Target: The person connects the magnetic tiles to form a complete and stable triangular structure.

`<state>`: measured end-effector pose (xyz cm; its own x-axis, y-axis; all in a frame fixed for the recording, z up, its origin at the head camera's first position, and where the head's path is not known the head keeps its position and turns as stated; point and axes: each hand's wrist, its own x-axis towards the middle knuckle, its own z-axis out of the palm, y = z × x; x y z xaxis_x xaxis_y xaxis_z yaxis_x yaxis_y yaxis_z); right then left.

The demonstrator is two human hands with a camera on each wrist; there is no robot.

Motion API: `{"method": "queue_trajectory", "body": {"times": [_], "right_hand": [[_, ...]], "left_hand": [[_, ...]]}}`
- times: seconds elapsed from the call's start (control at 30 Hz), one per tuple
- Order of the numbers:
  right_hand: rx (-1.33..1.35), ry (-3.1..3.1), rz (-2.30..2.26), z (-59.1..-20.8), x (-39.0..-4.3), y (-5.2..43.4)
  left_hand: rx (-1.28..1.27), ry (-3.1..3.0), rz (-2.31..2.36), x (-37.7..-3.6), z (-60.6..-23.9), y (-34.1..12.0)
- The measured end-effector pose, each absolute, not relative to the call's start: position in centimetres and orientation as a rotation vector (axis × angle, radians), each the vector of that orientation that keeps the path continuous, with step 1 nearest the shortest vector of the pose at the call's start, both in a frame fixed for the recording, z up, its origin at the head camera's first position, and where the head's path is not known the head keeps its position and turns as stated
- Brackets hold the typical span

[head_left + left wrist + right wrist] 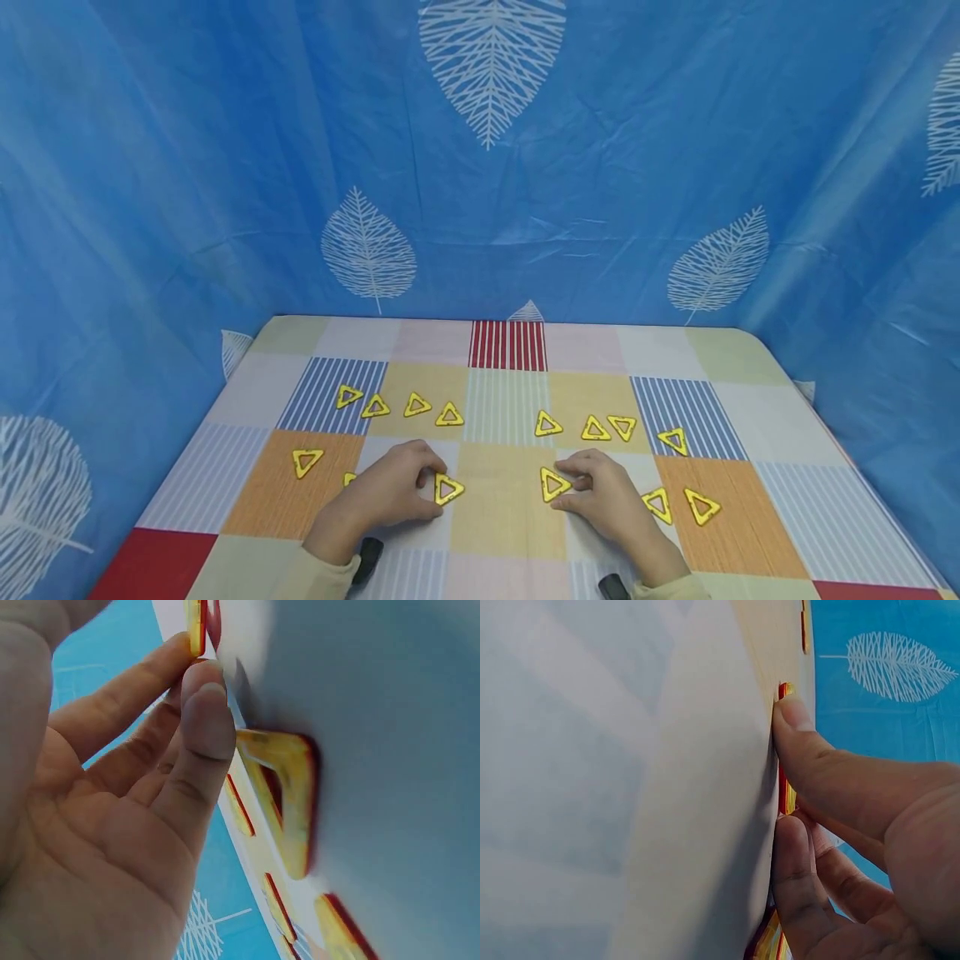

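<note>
Head view: we've got each hand on one yellow triangle at the desk (510, 533) front. Left hand (390, 492) pinches the left triangle (447, 489), right hand (603, 496) pinches the right triangle (553, 484), both grips closed on them. Looks like the pick-up step. Next move needs a clean lift clear of the neighbouring triangles (678, 504).
</note>
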<state>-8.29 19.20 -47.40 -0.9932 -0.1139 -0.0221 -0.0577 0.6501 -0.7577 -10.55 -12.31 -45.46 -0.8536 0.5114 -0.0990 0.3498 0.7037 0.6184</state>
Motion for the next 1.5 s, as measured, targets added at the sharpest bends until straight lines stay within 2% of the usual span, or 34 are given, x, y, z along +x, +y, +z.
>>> {"method": "queue_trajectory", "body": {"times": [0.43, 0.9, 1.5], "right_hand": [[-0.145, 2.800, -1.277, -47.4, -8.3, 19.1], [-0.129, 2.811, -1.233, -47.4, -8.3, 19.1], [-0.155, 2.799, -1.226, -47.4, -8.4, 19.3]], "left_hand": [[0.810, 2.593, 1.032, -10.9, -44.6, -10.0], [0.915, 2.530, 0.914, -10.5, -45.2, -6.5], [0.920, 2.532, 0.861, -10.6, -46.1, -6.1]]}}
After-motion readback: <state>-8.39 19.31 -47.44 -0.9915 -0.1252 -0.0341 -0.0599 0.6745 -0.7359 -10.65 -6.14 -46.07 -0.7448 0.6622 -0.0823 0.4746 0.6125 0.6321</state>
